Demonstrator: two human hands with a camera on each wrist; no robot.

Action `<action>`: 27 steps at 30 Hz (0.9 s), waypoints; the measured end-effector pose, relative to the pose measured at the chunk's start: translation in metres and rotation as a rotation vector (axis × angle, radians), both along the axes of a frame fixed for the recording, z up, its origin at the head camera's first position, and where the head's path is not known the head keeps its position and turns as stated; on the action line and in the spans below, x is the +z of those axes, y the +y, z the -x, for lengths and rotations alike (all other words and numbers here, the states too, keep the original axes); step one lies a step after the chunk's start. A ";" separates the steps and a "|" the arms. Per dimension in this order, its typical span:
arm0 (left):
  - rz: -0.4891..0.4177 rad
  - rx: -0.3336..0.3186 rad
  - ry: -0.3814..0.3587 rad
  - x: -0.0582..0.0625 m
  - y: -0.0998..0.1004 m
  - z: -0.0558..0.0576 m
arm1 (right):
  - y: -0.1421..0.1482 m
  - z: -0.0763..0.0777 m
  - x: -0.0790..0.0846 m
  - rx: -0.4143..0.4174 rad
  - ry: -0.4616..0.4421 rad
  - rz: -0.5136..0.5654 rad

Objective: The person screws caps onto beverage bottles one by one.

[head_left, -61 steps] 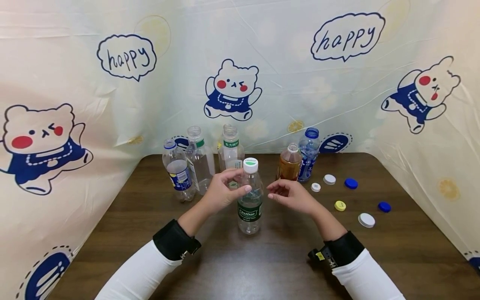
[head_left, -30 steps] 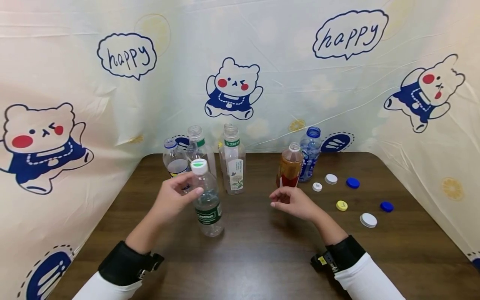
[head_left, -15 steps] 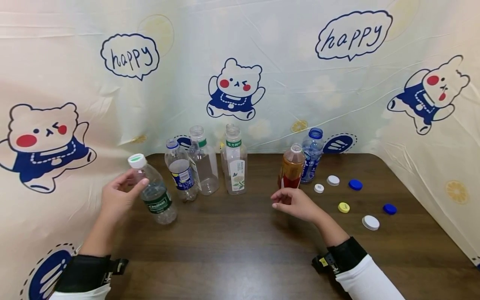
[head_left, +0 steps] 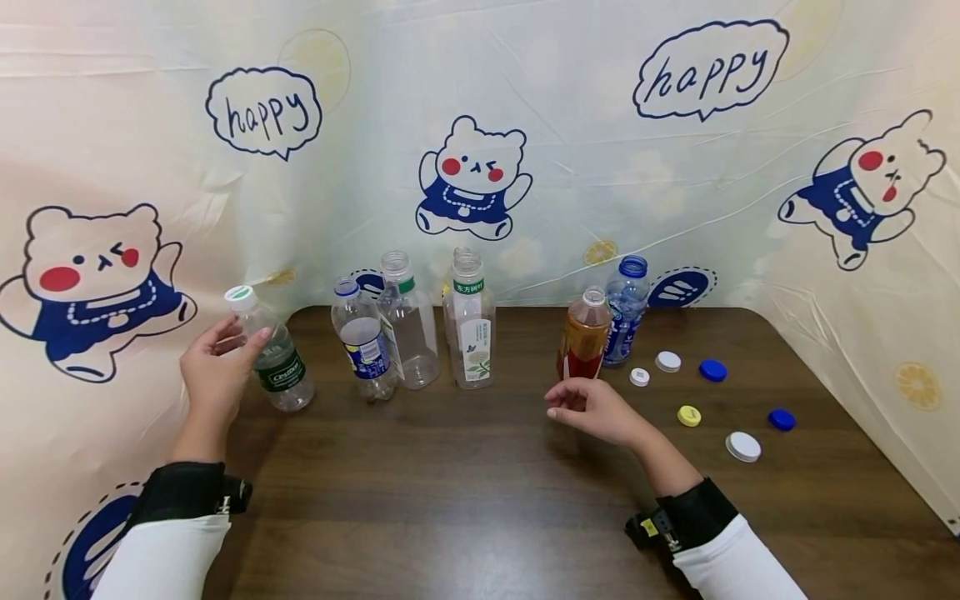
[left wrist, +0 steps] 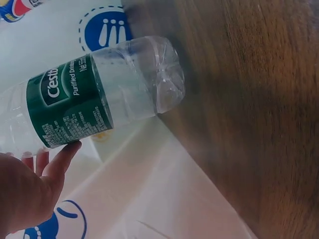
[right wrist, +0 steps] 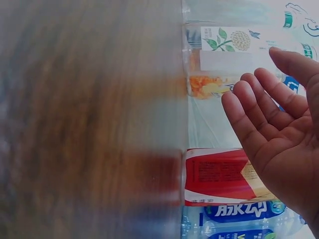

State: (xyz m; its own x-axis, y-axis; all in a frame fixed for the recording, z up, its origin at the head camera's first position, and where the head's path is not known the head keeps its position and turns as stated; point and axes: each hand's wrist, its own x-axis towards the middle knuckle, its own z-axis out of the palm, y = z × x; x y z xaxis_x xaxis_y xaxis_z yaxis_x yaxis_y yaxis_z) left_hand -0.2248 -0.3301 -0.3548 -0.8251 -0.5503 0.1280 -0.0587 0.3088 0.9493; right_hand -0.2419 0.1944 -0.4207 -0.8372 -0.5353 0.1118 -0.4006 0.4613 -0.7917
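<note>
Left grip (head_left: 217, 367): thumb and fingers curled round capped green-label bottle (head_left: 281, 372), leaning, at desk's (head_left: 480, 500) 10 o'clock. Right grip (head_left: 600, 410) relaxed, holding nothing. Risk: released on this lean, bottle could topple. No liquid seen inside; blue-label bottle (head_left: 365, 354) at its 3 o'clock uncapped.

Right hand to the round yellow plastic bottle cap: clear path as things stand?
Likely yes: the right hand looks empty, and only bare brown wood-grain tabletop shows between it and the round yellow plastic cap; the small round white plastic cap sits farther back.
</note>
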 end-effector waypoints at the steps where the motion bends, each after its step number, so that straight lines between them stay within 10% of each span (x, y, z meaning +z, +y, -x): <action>1: 0.003 0.008 0.011 -0.001 -0.001 0.002 | 0.000 0.000 0.000 0.001 0.001 0.001; 27: 0.012 0.105 0.037 -0.006 0.005 0.006 | 0.000 -0.003 0.003 -0.009 -0.012 0.002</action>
State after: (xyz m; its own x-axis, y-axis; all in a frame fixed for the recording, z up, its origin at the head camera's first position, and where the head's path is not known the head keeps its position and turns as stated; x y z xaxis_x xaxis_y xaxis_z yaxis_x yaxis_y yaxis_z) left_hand -0.2308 -0.3248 -0.3606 -0.7573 -0.6320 0.1649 -0.0562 0.3146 0.9476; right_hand -0.2386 0.1946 -0.4176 -0.8434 -0.5275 0.1026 -0.3868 0.4633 -0.7973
